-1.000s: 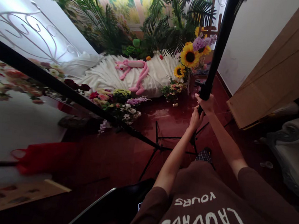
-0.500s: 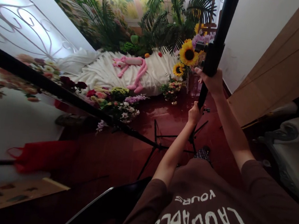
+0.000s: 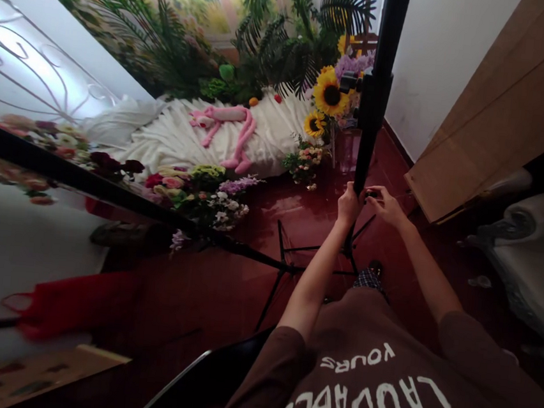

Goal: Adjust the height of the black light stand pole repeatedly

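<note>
Item: black light-stand pole [image 3: 375, 98], upright on the red floor [image 3: 225, 289] before you, its legs spread below.
Left hand [image 3: 349, 205]: your fingers are clenched round the lower pole, bracing it vertical.
Right hand [image 3: 385, 204]: your fingers pinch a small knob [image 3: 372, 194] at the same collar.
Second stand [image 3: 110, 188]: leaning aslant, left, past flowers [image 3: 206, 185].
</note>
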A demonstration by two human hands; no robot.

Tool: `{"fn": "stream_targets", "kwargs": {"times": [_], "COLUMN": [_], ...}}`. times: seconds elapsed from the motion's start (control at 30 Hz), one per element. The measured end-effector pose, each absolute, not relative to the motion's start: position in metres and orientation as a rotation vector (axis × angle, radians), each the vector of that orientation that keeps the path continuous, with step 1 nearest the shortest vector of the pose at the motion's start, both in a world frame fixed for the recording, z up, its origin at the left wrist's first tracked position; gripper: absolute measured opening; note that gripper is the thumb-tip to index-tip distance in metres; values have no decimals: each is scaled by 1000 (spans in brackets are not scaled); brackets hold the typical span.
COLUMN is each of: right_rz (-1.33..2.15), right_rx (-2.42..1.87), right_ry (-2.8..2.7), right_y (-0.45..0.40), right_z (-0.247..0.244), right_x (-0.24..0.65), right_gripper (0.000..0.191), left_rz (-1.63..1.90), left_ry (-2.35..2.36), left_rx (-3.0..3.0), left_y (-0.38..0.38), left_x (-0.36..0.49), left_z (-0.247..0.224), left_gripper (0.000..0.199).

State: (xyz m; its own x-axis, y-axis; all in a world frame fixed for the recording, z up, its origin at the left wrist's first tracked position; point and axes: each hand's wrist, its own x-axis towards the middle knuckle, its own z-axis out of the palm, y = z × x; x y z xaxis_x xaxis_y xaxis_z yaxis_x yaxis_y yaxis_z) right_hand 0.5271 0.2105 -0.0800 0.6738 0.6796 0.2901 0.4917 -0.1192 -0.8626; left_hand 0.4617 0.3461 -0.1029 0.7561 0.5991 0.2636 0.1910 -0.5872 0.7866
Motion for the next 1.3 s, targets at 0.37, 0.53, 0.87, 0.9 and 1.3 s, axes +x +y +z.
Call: {"fn": "stream_targets", "kwargs": {"times": [0.37,0.53,0.87,0.9,1.3], "right_rz": [102,199,952,1042,1018], "right_rx": [-1609,-1590,-1205,-1134,-856], "right_ry": [-478,-385,-16,23,201], "right_y": [238,242,244,243,246], "right_z": [-98,-91,-71,-69,-62], "right_x": [514,522,538,540,528], "right_gripper": [48,36,13,18,28], "left_rz": [672,673,664,655,677], "left_ry": [566,560,541,541,376], "left_rx": [2176,2167,2143,2144,1875], "left_y": [345,344,344,344,343], "left_x": [458,457,453,452,412], "left_z": [-103,-103,-101,-101,-121], "left_gripper": [37,36,33,33,38]}}
